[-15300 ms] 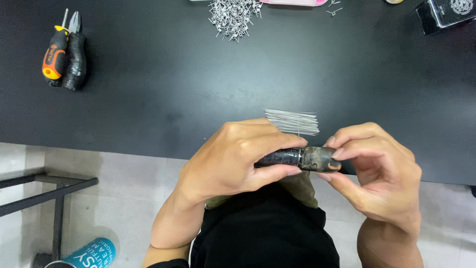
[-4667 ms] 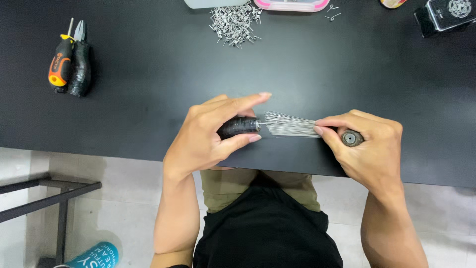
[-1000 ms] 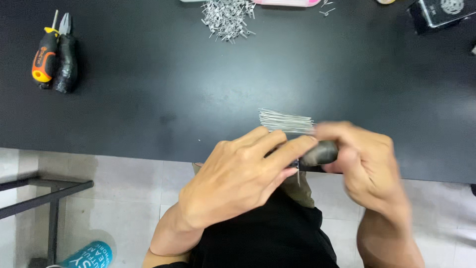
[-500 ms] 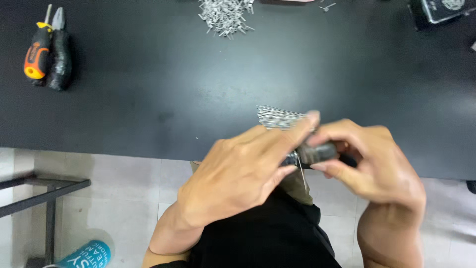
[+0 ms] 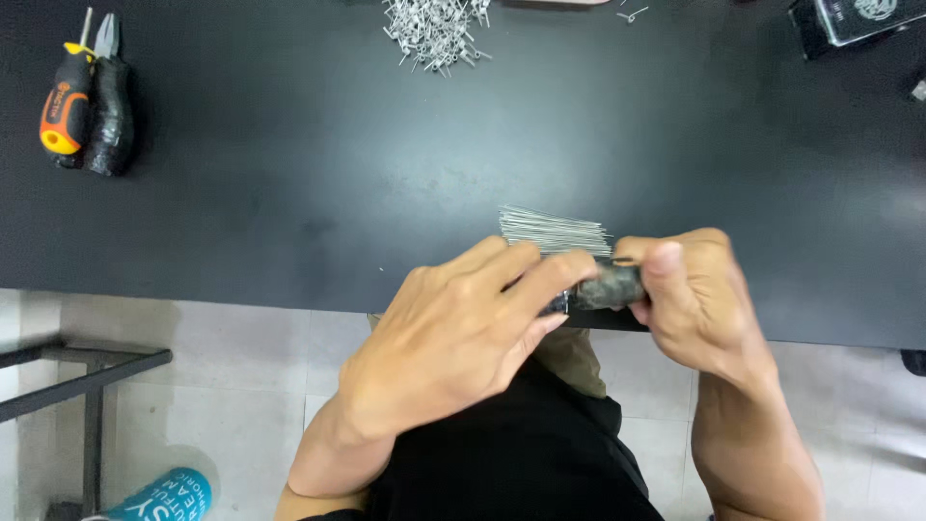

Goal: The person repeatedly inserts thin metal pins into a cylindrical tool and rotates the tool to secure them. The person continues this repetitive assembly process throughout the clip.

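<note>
A dark cylindrical handle (image 5: 606, 287) is clenched in the grip of both the left hand (image 5: 453, 342) and right hand (image 5: 696, 301) (now pressed closer together), at the table (image 5: 289, 174) edge, beside thin wires (image 5: 555, 230).

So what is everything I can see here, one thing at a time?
table: one, black, fills the upper part of the view
screwdriver: one, orange and black handle, far left on the table
pliers: one, black handles, lying right beside the screwdriver
small metal bits: a loose pile, silver, top centre of the table
thin wires: one flat bundle, silver, on the table just beyond the hands
dark box: one, black, top right corner, cut off by the edge
dark cylinder: one, dark grey, held between both hands at the table's near edge
metal frame: one, dark, lower left on the tiled floor
left hand: fingers closed over the cylinder's left end
right hand: grip closed on its right end
</note>
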